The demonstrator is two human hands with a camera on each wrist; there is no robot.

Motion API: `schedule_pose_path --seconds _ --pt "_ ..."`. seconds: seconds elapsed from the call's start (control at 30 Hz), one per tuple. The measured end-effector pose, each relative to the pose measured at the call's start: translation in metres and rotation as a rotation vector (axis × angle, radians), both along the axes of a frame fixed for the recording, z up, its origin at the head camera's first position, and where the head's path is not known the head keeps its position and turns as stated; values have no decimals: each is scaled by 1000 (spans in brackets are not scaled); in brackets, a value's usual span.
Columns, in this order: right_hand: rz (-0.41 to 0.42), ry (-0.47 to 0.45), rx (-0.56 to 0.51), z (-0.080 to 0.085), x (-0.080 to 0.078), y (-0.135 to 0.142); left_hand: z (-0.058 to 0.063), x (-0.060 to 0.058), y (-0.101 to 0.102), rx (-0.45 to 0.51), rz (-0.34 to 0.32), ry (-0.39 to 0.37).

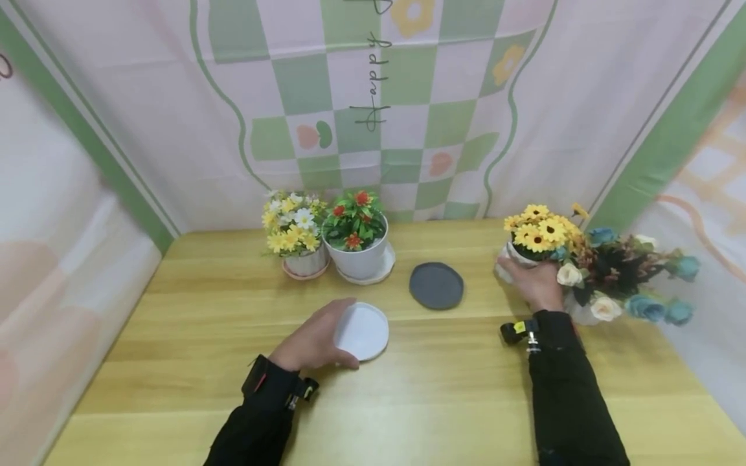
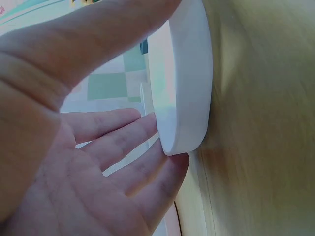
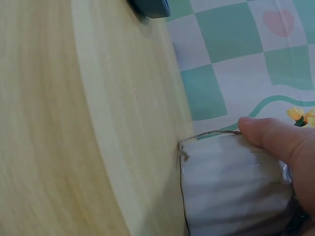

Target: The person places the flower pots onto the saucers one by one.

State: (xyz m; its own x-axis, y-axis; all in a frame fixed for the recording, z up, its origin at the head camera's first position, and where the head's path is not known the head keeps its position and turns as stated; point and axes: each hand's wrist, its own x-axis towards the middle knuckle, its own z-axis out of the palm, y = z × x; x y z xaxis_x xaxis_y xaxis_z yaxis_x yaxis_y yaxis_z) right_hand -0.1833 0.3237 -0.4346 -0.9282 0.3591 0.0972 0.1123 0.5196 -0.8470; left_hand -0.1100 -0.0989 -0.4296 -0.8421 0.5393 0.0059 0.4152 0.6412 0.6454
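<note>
My left hand [image 1: 315, 336] holds a round white saucer [image 1: 364, 331] at its left side, low over the front middle of the table. In the left wrist view, thumb and fingertips lie at opposite ends of the saucer's rim [image 2: 192, 88]. At the right, my right hand [image 1: 539, 285] grips a ribbed white pot [image 3: 231, 182] with twine round it, the thumb on its side. Yellow sunflowers [image 1: 539, 230] rise from this pot. A dark grey saucer [image 1: 436, 285] lies on the table between the two hands, farther back.
A pot of red flowers [image 1: 353, 259] stands on a white saucer at the back, beside daisies [image 1: 294, 223] in a pot on a pinkish saucer. Blue and cream roses [image 1: 644, 307] spread right of my right hand. A patterned cloth [image 1: 408, 77] hangs behind the wooden table [image 1: 175, 362].
</note>
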Motion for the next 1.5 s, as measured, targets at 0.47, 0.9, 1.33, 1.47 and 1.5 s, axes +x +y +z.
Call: schedule_pose_path --seconds 0.47,0.9,1.33,1.47,1.5 --pt "68 34 36 3 -3 -8 2 -2 1 -20 7 15" --pt "141 131 -5 8 -2 -25 3 -1 2 -41 12 4" --pt "224 110 -66 7 1 -39 2 2 7 -21 2 -8" --pt "242 120 -64 7 1 -43 2 2 8 -21 -4 -7" --pt "246 122 -64 6 2 -43 2 2 8 -21 -5 -8"
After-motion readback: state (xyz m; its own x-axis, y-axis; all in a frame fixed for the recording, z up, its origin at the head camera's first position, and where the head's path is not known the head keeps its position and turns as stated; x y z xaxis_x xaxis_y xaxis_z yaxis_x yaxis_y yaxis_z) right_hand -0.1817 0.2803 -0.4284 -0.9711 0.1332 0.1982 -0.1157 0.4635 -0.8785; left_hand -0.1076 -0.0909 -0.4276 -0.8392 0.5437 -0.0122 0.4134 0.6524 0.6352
